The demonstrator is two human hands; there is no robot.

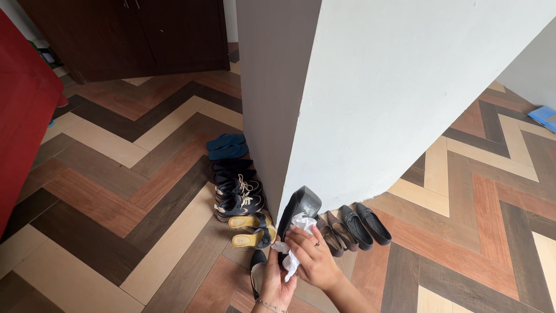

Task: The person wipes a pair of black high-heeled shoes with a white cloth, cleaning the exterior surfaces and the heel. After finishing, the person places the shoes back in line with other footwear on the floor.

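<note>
head view. the right hand [313, 255] was found closed on a crumpled white cloth [296, 246], which was pressed against the side of a black shoe [298, 210]. the left hand [277, 283] was observed beneath, curled around the lower part of that shoe and holding it up off the floor; its fingers were largely concealed behind the cloth and the right hand. the shoe was held toe-up, just in front of the corner of a white wall [399, 98], above a line of footwear on the patterned wood floor [116, 191].

along the wall's grey side were noted a pair of yellow sandals [253, 229], dark lace-up sneakers [237, 197] and blue slippers [226, 146]. on the white side, black flat shoes [362, 224] were set close together. a dark shoe [257, 272] was seen lying just below the left hand.

as to progress, wiping was judged to be under way on the one shoe held; a sheen was visible on its upper part, but it could not be established how much of it had been covered. the remaining footwear appeared untouched, though this could not be confirmed.

the shoe's lower end was hidden by the hands. both forearms were cut off by the bottom edge. a red object [23, 116] at the left was only partly in frame.
</note>
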